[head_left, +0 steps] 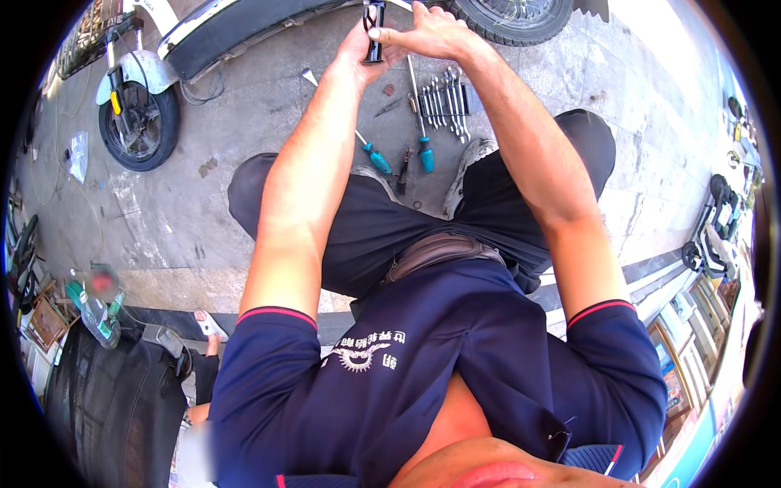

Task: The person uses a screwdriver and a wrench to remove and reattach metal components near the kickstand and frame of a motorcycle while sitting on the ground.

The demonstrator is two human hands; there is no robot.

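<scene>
At the top of the head view, a narrow, glossy black object [373, 42] stands upright between my hands; its exact kind is not clear. My left hand [358, 58] is closed around it from the left and below. From the right comes my right hand [435, 34], its thumb pressed on the object's face and its fingers bent near the picture's top edge. Below them on the ground lie a screwdriver with a teal handle [377, 159], a second long teal-handled screwdriver [426, 154] and a row of several wrenches [443, 104] in a dark holder. A small dark tool [404, 168] lies between the screwdrivers.
A scooter's front wheel [140, 126] stands at the far left, and another tyre [521, 20] at the top right. The scooter body [236, 32] spans the top. Black tyres [106, 407] and a plastic bottle [99, 319] are at lower left. Another person's foot [210, 325] shows there.
</scene>
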